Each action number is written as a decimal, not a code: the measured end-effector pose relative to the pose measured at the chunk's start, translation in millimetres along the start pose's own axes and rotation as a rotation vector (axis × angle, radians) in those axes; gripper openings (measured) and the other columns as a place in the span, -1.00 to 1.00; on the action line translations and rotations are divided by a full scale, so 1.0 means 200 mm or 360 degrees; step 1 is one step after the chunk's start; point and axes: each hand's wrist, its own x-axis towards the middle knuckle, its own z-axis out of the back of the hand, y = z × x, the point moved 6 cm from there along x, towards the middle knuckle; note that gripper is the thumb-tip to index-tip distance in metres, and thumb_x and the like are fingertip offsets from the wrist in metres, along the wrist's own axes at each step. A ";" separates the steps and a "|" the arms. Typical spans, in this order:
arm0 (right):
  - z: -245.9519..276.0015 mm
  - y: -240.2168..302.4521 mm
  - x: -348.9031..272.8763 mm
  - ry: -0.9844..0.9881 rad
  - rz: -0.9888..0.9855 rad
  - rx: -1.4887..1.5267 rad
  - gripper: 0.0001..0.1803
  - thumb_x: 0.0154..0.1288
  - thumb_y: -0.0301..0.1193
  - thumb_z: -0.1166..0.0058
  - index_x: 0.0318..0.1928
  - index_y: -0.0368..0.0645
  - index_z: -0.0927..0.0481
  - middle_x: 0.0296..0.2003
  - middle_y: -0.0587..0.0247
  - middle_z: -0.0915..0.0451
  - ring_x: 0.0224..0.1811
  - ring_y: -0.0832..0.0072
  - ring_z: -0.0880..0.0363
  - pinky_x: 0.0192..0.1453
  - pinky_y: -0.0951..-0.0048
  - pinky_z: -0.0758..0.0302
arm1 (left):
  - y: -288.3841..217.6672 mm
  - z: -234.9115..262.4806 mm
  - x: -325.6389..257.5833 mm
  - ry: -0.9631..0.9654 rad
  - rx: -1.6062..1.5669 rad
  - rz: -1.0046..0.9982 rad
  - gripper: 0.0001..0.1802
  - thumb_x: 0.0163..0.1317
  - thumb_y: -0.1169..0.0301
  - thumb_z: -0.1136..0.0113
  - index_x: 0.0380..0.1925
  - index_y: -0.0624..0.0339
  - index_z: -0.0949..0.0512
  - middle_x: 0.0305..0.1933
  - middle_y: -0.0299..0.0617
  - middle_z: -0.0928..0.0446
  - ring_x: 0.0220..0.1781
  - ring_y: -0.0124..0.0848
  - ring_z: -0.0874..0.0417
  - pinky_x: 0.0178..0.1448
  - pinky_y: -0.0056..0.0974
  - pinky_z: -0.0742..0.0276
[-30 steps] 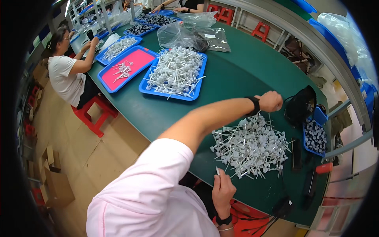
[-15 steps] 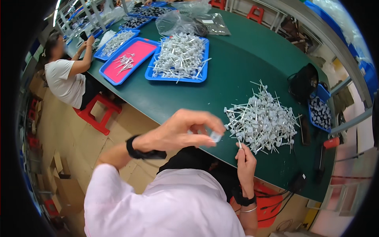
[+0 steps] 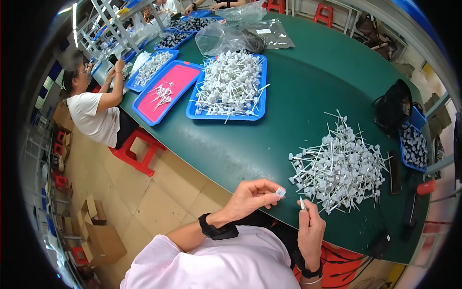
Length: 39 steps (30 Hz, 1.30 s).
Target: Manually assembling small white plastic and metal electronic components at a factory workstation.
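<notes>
At the near edge of the green worktop (image 3: 308,96), the left hand (image 3: 250,198) is pinching a small white cap (image 3: 280,193) in its fingertips. The right hand (image 3: 310,229) is closing around a thin white stick (image 3: 302,203), right beside the cap. A pile of white sticks (image 3: 339,166) is lying just behind.

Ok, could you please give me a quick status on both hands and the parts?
Left hand pinching a small white cap. Right hand holding a thin white stick. Cap and stick apart. Parts pile beside, nothing between.
</notes>
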 end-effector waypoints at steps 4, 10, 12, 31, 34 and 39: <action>0.01 0.05 -0.01 -0.0021 0.0081 0.0122 -0.79 0.46 -0.46 0.05 -0.01 -0.30 -0.54 -0.56 0.23 -0.44 -0.59 0.54 -0.37 -0.51 0.46 -0.28 | 0.05 -0.02 0.03 0.0016 -0.0012 0.0068 -0.73 0.37 0.42 -0.21 0.01 0.29 -0.63 -0.07 -0.22 -0.67 -0.20 -0.57 -0.63 -0.15 -0.46 -0.57; -0.02 0.04 0.01 0.0111 0.0072 -0.0177 -0.77 0.42 -0.45 -0.03 0.02 -0.25 -0.53 -0.35 0.06 -0.60 -0.41 0.18 -0.60 -0.38 0.28 -0.47 | 0.04 -0.07 0.06 0.0085 0.0103 0.0047 -0.73 0.34 0.47 -0.23 0.02 0.28 -0.63 -0.06 -0.23 -0.66 -0.16 -0.62 -0.61 -0.15 -0.51 -0.55; -0.01 0.05 0.01 0.0116 0.0051 -0.0236 -0.75 0.41 -0.41 -0.06 0.04 -0.22 -0.53 -0.28 0.03 -0.64 -0.36 0.07 -0.63 -0.35 0.21 -0.49 | 0.05 -0.06 0.06 0.0052 0.0099 0.0049 -0.73 0.32 0.50 -0.25 0.01 0.29 -0.63 -0.06 -0.23 -0.65 -0.17 -0.63 -0.59 -0.17 -0.53 -0.53; 0.05 0.03 0.06 -0.0016 0.0165 -0.0158 -0.77 0.36 -0.52 -0.05 0.01 -0.25 -0.50 -0.36 0.02 -0.55 -0.41 0.04 -0.56 -0.39 0.18 -0.44 | 0.07 -0.03 0.08 -0.0121 0.0232 0.0026 -0.76 0.27 0.55 -0.26 -0.05 0.31 -0.66 -0.10 -0.20 -0.68 -0.21 -0.57 -0.64 -0.21 -0.46 -0.59; 0.04 0.00 0.06 -0.0008 0.0177 -0.0273 -0.75 0.38 -0.47 -0.06 0.03 -0.22 -0.50 -0.37 0.07 -0.57 -0.46 0.09 -0.57 -0.43 0.21 -0.45 | 0.09 -0.05 0.10 -0.0061 0.0157 -0.0016 -0.73 0.32 0.50 -0.24 0.00 0.34 -0.62 -0.07 -0.09 -0.68 -0.19 -0.47 -0.69 -0.22 -0.43 -0.60; 0.03 0.05 0.05 -0.0057 0.0264 -0.0323 -0.75 0.38 -0.40 -0.09 0.02 -0.15 -0.51 -0.41 0.15 -0.56 -0.53 0.17 -0.57 -0.50 0.25 -0.44 | 0.08 -0.07 0.10 -0.0050 0.0129 -0.0003 -0.73 0.33 0.47 -0.24 -0.01 0.33 -0.60 -0.04 -0.08 -0.67 -0.16 -0.46 -0.69 -0.19 -0.42 -0.60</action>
